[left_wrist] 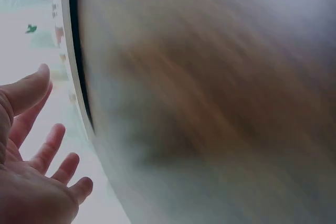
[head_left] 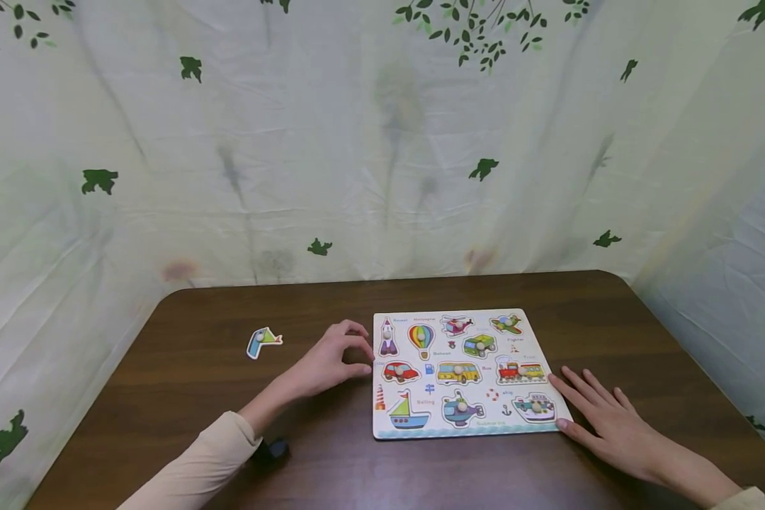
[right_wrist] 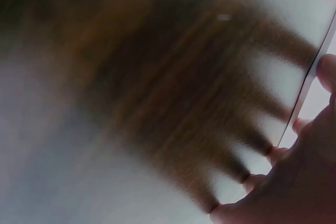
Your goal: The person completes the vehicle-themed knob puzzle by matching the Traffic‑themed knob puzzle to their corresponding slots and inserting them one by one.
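Observation:
A white wooden puzzle board [head_left: 446, 425] with pictured vehicle pieces lies on the table. Among them are a red car [head_left: 400, 372], a yellow bus [head_left: 459, 372] and a sailboat [head_left: 409, 412]. My left hand [head_left: 328, 360] is at the board's left edge, its fingers loosely bent and spread; in the left wrist view that hand [left_wrist: 39, 182] holds nothing. Whether its fingertips touch the edge, I cannot tell. My right hand [head_left: 612, 428] rests on the table, fingers spread, with thumb and index fingertip at the board's right edge. The right wrist view shows this hand [right_wrist: 294, 182] beside the edge.
A small loose angular piece [head_left: 256, 343] in blue, green and yellow lies on the table left of my left hand. The brown table [head_left: 319, 467] has rounded far corners. Behind it hangs a pale curtain [head_left: 331, 156] with leaf prints. A dark device [head_left: 273, 450] sits at my left wrist.

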Demonstrator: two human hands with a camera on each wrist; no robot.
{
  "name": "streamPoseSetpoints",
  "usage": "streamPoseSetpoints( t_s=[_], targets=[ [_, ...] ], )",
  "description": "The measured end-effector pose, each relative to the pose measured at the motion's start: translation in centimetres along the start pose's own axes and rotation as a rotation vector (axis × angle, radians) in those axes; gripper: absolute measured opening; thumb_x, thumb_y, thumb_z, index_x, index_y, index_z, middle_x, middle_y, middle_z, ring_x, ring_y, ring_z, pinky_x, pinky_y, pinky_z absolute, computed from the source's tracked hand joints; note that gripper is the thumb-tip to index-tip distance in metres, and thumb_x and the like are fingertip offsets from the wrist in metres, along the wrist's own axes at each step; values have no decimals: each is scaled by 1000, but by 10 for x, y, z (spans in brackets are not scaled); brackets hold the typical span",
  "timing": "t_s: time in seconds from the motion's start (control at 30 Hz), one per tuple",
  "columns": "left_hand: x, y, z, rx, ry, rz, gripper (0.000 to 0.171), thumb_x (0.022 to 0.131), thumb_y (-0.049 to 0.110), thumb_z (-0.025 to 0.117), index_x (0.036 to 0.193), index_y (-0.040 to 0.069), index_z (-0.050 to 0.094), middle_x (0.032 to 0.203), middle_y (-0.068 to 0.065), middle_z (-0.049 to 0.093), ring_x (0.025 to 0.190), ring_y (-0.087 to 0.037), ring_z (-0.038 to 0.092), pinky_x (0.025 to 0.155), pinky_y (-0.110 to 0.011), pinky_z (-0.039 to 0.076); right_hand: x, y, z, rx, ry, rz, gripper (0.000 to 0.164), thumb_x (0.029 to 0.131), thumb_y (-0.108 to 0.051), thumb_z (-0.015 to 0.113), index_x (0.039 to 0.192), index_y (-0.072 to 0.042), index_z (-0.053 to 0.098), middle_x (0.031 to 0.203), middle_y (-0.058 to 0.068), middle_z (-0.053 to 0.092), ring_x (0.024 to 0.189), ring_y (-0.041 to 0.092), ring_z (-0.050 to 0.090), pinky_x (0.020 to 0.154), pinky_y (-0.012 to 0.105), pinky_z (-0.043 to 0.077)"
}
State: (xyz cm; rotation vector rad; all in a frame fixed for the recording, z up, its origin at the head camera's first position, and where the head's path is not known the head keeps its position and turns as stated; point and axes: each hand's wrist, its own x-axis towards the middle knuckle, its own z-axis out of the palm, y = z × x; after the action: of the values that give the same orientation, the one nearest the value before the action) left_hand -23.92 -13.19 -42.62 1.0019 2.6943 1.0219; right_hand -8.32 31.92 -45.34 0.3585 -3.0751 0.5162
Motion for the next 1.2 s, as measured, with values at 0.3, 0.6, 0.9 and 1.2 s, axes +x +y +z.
streamPoseSetpoints(
  t_s=[0.3,0.6,0.9,1.2],
  targets=[
    [-22,-19,-26,45,94,5,13,82,14,80,93,17,73,122,-10,53,118,-33,43,98,-51,36,0,0,1,3,-2,7,67,96,-49,57,154,-31,31,158,13,28,141,48,21,96,74,14],
    [-49,-47,-55,94,191,-9,16,82,7,79,96,13,72,122,-16,53,119,-41,42,94,-56,35,0,-1,-1,0,-5,3,66,96,-48,58,154,-31,31,157,14,29,140,48,22,96,75,15],
    [-74,-74,-81,103,278,-73,18,82,8,79,100,8,74,123,-19,53,116,-45,41,91,-58,32,0,-1,-1,1,7,2,66,96,-49,57,154,-30,32,157,13,29,141,48,21,97,74,15],
    [-86,-100,-99,80,280,-190,21,85,11,77,105,5,73,129,-23,47,120,-51,35,91,-64,29,0,-1,-1,-7,12,-3,66,96,-48,58,154,-32,31,157,12,29,140,48,23,96,74,16]
  ],
)
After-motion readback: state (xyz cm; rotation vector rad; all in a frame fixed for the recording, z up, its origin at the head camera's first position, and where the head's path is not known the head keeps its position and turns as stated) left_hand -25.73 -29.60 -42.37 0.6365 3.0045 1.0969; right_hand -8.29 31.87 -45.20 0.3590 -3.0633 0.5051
